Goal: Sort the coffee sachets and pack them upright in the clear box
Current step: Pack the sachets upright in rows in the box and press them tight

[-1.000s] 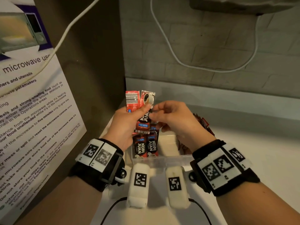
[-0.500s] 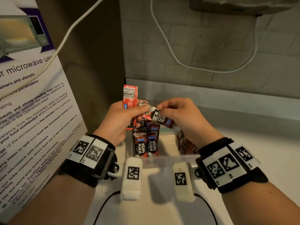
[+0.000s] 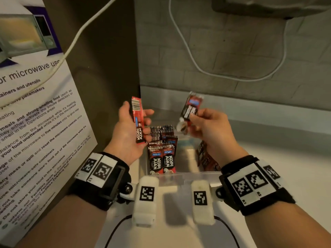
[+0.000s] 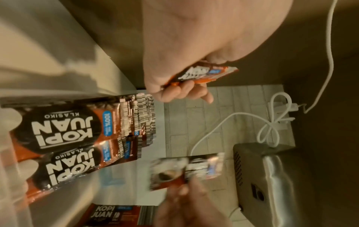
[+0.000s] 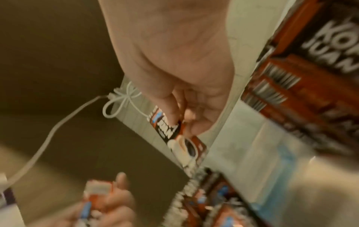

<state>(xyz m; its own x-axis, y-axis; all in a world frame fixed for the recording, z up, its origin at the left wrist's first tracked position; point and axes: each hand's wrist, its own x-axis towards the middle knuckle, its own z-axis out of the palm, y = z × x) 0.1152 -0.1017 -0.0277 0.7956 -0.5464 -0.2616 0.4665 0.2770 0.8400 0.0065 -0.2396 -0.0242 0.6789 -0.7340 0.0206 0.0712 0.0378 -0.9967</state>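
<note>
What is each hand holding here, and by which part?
Left hand holds a red sachet by its lower half, barcode end sticking up. Right hand pinches a dark sachet near its middle, cup-picture end pointing down.

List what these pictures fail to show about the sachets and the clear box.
- Sachet count in the clear box: head view, the packed sachets overlap.
- Print on the right hand's sachet: motion-blurred in every view.
- Loose sachets right of the box: head view, the right wrist covers them.
- Back of the left hand's sachet: seen nearly edge-on.
</note>
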